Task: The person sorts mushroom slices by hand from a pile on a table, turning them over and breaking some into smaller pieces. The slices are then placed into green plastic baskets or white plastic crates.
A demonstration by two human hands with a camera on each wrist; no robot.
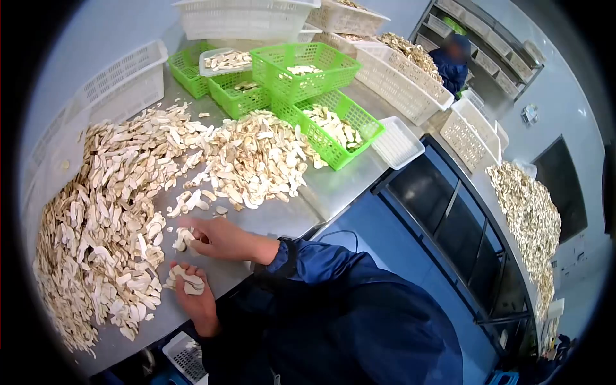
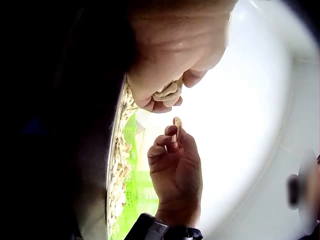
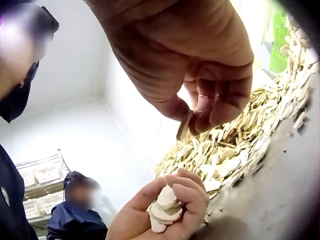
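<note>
Several pale, dried mushroom slices (image 3: pixel 166 212) lie stacked in the palm of my left hand (image 1: pixel 200 305), whose fingers curl round them. My right hand (image 1: pixel 226 239) is close above it over the metal table, palm down. Between its thumb and fingertips it pinches one thin mushroom slice (image 3: pixel 184 128), seen edge-on in the left wrist view. A large heap of mushroom slices (image 1: pixel 109 218) spreads just beyond both hands. Farther back sits a second heap (image 1: pixel 256 157), with a few loose slices (image 1: pixel 190 203) in front of it.
Green baskets (image 1: pixel 340 151), some holding slices, stand behind the heaps. White crates (image 1: pixel 404 83) line the back, and a shallow white tray (image 1: pixel 398 142) sits at the table's right end. A white basket (image 1: pixel 185 359) is below the front edge. Another person (image 1: pixel 452 64) is in the background.
</note>
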